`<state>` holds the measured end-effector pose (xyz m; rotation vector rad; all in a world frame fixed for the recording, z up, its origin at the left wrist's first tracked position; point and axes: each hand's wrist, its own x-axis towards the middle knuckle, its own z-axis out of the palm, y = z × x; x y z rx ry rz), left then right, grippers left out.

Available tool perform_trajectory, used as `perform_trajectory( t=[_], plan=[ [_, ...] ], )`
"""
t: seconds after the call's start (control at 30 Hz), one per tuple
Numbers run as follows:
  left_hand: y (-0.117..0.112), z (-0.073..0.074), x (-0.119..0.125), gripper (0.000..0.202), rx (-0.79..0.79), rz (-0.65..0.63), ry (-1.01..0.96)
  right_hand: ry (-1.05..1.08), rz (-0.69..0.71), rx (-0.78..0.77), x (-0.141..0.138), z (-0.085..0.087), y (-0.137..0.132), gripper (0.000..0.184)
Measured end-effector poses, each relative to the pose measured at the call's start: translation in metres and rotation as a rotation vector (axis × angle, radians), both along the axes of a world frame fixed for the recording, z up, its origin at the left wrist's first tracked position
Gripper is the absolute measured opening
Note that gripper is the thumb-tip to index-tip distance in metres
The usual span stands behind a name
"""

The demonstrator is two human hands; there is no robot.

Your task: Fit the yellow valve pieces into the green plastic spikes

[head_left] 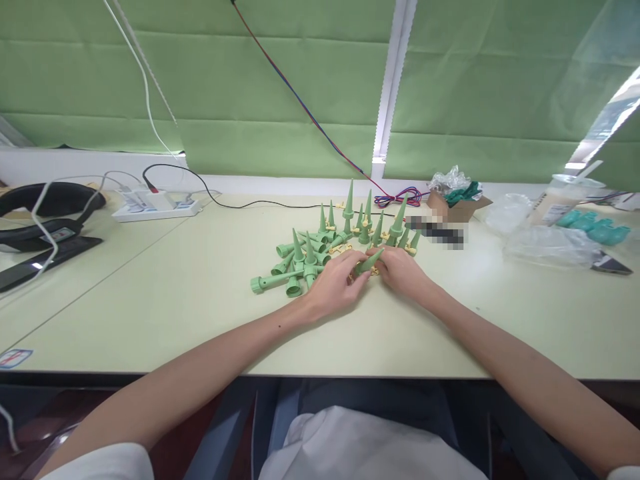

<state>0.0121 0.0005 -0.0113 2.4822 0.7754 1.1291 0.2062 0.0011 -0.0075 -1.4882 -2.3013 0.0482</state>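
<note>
Both my hands meet over the pale green table [150, 300], pinching one green cone-shaped plastic spike [369, 261] between them. My left hand [336, 283] grips its lower end with curled fingers. My right hand [400, 270] holds its upper part, fingers closed. Just behind and left lies a pile of the same green spikes [300, 263], some lying flat. Several more green spikes with small yellow fittings [367, 223] stand upright behind my hands.
A white power strip [155, 207] with cables and a black headset-like object [45, 207] sit at the left. At the right are a cardboard box with plastic bags [457, 197], clear bags [545, 243] and teal parts [600, 230]. Green blinds hang behind.
</note>
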Motion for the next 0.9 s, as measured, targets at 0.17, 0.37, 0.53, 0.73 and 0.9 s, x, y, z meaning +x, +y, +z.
perform_trajectory(
  t=[0.17,0.37,0.53,0.73,0.9],
  plan=[
    [0.002,0.005,-0.003,0.014,0.079,0.008,-0.025,-0.017,-0.011,0.002,0.001,-0.004,0.004,0.029],
    [0.005,0.02,-0.004,0.014,0.031,0.083,-0.043,-0.064,-0.065,0.005,0.001,-0.009,0.008,0.023],
    [0.01,0.03,0.002,0.016,-0.082,0.072,0.004,-0.086,-0.099,-0.004,-0.003,-0.007,0.007,0.018],
    [0.019,0.032,0.0,0.027,-0.248,0.055,-0.025,-0.078,-0.114,0.008,-0.004,-0.006,0.007,0.019],
    [0.023,0.027,-0.01,0.031,-0.347,0.072,-0.097,-0.034,-0.136,-0.027,-0.004,-0.004,0.009,0.02]
  ],
)
